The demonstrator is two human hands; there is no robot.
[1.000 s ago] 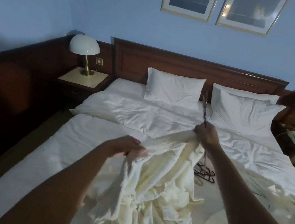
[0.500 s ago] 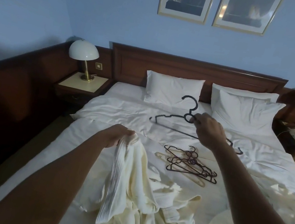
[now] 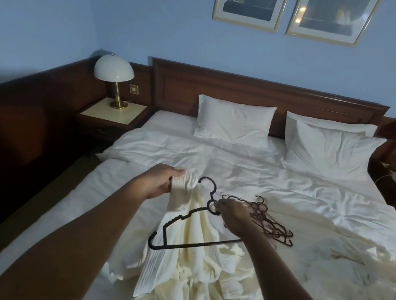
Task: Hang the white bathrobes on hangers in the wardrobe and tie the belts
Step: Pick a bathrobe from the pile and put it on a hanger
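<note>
Over the bed (image 3: 313, 210) our left hand (image 3: 159, 185) grips a bunched fold of the white bathrobe (image 3: 186, 267), which trails onto the sheet, while our right hand (image 3: 232, 218) pinches the neck of a black hanger (image 3: 179, 222) against it, beside a pile of spare hangers (image 3: 269, 220).

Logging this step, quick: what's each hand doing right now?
Left hand: grips the bathrobe.
Right hand: holds the black hanger by its neck.
</note>
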